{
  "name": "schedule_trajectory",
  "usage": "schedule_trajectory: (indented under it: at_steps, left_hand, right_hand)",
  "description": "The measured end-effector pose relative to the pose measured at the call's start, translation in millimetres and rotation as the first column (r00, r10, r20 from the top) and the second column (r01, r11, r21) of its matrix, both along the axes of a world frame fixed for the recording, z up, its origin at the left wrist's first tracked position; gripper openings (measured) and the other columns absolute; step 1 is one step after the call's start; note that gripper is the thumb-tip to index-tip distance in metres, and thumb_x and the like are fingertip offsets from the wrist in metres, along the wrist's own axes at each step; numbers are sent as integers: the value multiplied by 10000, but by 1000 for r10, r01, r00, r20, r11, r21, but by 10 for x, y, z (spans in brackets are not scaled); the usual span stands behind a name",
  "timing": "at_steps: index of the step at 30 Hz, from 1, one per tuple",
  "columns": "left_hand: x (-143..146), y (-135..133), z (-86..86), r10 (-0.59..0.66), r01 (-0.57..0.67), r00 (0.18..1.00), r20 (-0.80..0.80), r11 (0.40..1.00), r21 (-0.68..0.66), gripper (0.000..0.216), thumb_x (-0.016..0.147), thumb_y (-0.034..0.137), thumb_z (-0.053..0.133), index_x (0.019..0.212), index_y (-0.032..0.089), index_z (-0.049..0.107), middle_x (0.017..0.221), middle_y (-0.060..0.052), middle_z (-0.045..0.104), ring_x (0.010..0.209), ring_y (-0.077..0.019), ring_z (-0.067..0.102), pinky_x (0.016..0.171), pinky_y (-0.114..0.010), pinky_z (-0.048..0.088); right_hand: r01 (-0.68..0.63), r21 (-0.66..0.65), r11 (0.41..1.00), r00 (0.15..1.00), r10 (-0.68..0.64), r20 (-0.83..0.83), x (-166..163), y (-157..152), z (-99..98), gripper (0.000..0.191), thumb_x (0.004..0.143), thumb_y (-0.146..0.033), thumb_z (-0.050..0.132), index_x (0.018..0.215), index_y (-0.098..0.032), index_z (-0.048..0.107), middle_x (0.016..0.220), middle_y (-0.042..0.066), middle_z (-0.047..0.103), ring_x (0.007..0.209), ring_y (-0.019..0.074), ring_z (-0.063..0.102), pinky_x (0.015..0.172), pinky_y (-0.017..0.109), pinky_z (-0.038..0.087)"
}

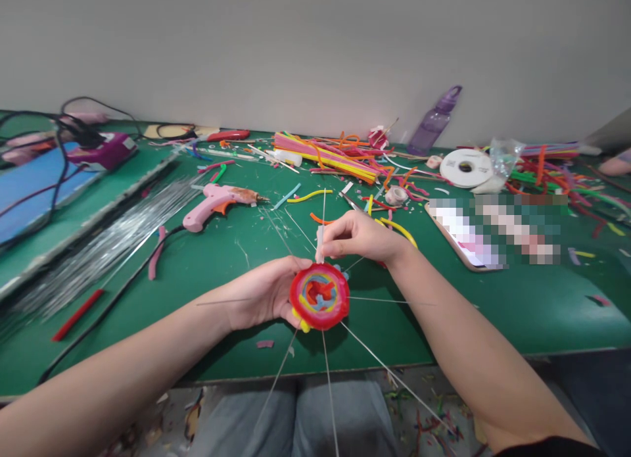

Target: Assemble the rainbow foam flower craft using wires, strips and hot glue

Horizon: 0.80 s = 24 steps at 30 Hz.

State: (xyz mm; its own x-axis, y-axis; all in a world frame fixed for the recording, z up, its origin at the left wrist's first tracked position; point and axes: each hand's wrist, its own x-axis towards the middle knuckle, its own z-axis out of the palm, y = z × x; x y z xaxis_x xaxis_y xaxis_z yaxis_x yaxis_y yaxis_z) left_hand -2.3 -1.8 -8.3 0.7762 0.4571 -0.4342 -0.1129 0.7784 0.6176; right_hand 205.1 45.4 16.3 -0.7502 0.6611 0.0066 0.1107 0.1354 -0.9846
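Note:
My left hand [271, 289] is closed around the left side of a round disc [340, 312] of coiled soft strips, with a red rim and pink, blue and yellow rings. Several thin wires [384, 300] stick out of the disc in different directions like spokes. Above its top edge, my right hand [355, 237] pinches a short pale pink strip [319, 244], which stands against the upward wire. A bit of yellow shows under the disc by my left fingers. The pads of my right fingers are partly hidden.
A pink glue gun [211, 204] lies left of my hands, its black cord running toward me. Beside it are a bundle of thin wires [133, 237] and a purple power block [106, 151]. Behind lie colored strips [330, 158], a purple bottle [434, 125], a white spool [465, 168] and a phone [458, 237].

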Motion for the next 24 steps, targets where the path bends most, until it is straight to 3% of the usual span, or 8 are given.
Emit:
schedule_trajectory:
  at_steps: [13,20,24]
  left_hand:
    - [-4,-2,11,14,-14,1000,2,1000,2,299,797,348,638,969,105,668,835,-91,728,626,-166,690,546,-223,568]
    - [-6,-8,3,29,-29,1000,10,999,19,272,808,342,624,955,118,672,836,-82,728,632,-173,692,521,-230,566]
    - [0,-19,15,46,-46,999,3,999,26,252,815,330,617,946,123,675,839,-72,728,621,-153,683,538,-219,566]
  right_hand:
    - [-64,-37,997,998,63,-28,8,10,-26,226,817,-350,676,791,-130,720,616,-39,473,572,60,371,516,209,327]
    - [-46,22,999,999,47,-27,9,10,-16,223,807,-348,685,780,-131,731,648,-19,548,574,58,393,509,213,310]
    - [-28,57,998,999,29,-24,5,5,-7,186,797,-319,699,770,-139,736,692,6,629,622,72,481,560,223,361]
